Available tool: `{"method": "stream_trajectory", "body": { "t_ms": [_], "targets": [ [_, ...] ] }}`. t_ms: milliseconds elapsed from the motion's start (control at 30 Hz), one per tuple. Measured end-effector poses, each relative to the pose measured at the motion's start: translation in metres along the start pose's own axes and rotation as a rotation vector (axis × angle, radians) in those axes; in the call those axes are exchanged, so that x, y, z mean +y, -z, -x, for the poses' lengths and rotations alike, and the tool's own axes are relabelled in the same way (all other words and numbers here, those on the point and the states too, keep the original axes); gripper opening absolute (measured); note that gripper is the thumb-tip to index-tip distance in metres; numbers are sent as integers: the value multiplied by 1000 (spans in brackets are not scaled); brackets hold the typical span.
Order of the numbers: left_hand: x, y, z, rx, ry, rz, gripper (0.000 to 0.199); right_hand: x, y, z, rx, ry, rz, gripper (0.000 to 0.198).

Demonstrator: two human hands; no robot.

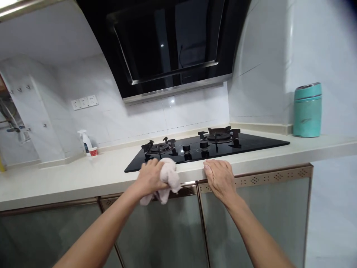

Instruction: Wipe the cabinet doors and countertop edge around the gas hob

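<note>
My left hand [150, 175] is closed round a crumpled pale pink cloth [169, 175] at the front edge of the white countertop [108, 178]. Part of the cloth hangs down over the cabinet front. My right hand [221, 178] lies over the same edge further right, fingers stretched out, with nothing seen in it. Just behind both hands is a black gas cooktop [189, 150] with two burners and two knobs. Its left burner [158, 148] is beyond my left hand, and the right burner [219, 136] sits further back.
A black range hood [173, 41] overhangs the cooktop. On the right of the counter stands a turquoise lidded canister [307, 111]. A spray bottle [85, 141] and a small red-and-white container [93, 151] are at the back left. Glass-fronted cabinets [161, 234] lie below.
</note>
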State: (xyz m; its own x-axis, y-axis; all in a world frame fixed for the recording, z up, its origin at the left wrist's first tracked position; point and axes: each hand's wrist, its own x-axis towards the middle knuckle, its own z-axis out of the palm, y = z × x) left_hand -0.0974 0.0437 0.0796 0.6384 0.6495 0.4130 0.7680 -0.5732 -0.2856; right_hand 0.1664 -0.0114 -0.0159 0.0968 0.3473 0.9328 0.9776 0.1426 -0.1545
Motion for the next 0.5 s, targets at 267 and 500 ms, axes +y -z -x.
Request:
{"method": "stream_trajectory", "body": {
  "t_ms": [267, 500],
  "targets": [
    [106, 1, -63, 38, -190, 150, 78, 12, 16, -12, -56, -142, -120, 48],
    [83, 3, -54, -28, -237, 307, 78, -58, 33, -37, 111, 26, -221, 38]
  ]
}}
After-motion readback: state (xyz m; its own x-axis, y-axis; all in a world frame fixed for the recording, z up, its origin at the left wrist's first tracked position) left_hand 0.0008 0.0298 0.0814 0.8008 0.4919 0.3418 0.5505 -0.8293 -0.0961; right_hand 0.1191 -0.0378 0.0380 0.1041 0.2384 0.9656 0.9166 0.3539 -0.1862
